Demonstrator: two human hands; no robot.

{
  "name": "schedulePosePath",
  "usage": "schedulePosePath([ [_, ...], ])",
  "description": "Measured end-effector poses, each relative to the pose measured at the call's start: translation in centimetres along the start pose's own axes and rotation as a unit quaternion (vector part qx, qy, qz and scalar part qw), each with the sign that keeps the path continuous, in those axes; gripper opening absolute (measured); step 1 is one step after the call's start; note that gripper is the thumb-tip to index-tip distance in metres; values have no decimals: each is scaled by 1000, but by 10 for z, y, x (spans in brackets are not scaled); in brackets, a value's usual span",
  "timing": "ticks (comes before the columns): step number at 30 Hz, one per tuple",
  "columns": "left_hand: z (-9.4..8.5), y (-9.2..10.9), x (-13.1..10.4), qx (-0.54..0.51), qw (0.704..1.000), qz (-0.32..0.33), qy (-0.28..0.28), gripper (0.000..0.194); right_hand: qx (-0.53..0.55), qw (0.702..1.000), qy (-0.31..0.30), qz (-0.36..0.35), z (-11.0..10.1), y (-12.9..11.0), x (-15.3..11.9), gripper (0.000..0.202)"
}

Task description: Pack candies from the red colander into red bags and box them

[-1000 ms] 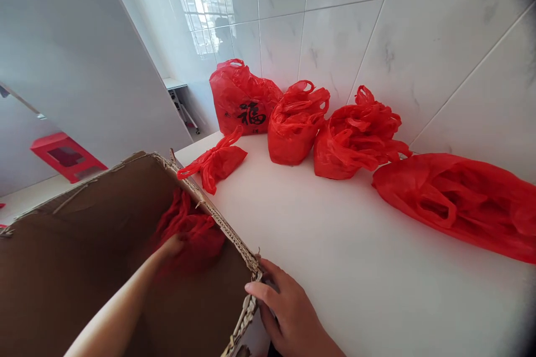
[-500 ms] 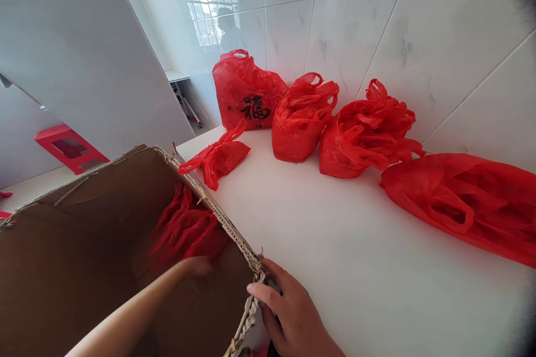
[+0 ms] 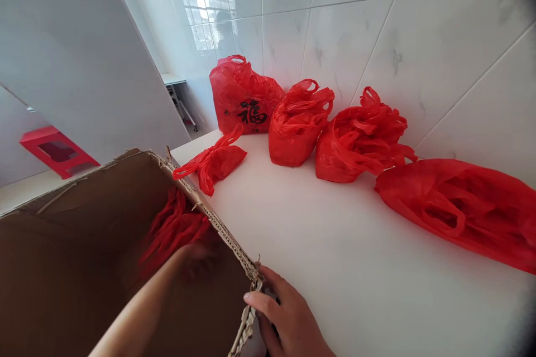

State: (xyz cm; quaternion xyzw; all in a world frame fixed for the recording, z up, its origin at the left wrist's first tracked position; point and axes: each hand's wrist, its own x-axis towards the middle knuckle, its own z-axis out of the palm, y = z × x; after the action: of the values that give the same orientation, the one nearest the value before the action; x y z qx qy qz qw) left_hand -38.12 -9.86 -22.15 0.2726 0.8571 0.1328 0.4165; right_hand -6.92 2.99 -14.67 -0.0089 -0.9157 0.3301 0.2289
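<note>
My left hand point(image 3: 201, 256) is deep inside a brown cardboard box point(image 3: 84, 256), just below a bunch of red plastic bags point(image 3: 178, 231). Its fingers look spread, though they are dark and blurred. My right hand point(image 3: 287, 309) grips the torn rim at the box's near right corner, thumb on the inner side and fingers outside. A small knotted red bag point(image 3: 221, 163) lies on the white table point(image 3: 318, 234), its handles reaching over the box rim.
Along the tiled wall stand a red bag with black characters point(image 3: 240, 95) and two stuffed red bags point(image 3: 293, 136) point(image 3: 347, 150). Another red bag point(image 3: 473, 206) lies flat at the right. A red box with a window point(image 3: 58, 150) sits beyond the cardboard box.
The view has shifted slightly. Inside the box, my left hand's fingers now show more, spread below the red bags. My right hand has kept its hold on the rim.
</note>
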Motion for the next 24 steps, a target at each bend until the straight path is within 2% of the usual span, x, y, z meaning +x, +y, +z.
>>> schedulePosePath([
  [1,-18,1,-8,11,999,-32,12,35,-5,1000,1,2,0,0,0,57],
  [3,-65,5,-28,29,993,-82,75,31,-13,1000,2,6,0,0,0,57],
  [5,-118,16,-51,50,973,-115,192,35,-19,1000,0,11,0,0,0,57],
  [6,-141,25,-61,64,953,-129,266,40,-20,1000,0,13,0,1,1,58],
  [8,-176,50,-73,83,902,-122,407,54,-22,1000,2,14,1,1,0,57],
  [9,-185,65,-74,89,884,-96,449,56,-22,1000,2,14,2,1,0,57],
  [11,-189,97,-63,100,871,-19,480,54,-19,1000,4,14,3,0,-1,57],
  [14,-175,137,-30,101,879,54,462,51,-17,1000,10,15,4,1,-2,58],
  [16,-166,153,-12,80,884,64,455,49,-17,1000,13,14,6,2,-2,59],
  [18,-161,160,-6,42,889,73,450,42,-14,1000,10,12,7,3,-2,61],
  [21,-162,158,-27,-43,895,102,432,43,-5,1000,-1,13,7,4,-2,64],
  [24,-169,147,-72,-151,900,132,387,60,3,1000,-10,24,4,3,-2,64],
])
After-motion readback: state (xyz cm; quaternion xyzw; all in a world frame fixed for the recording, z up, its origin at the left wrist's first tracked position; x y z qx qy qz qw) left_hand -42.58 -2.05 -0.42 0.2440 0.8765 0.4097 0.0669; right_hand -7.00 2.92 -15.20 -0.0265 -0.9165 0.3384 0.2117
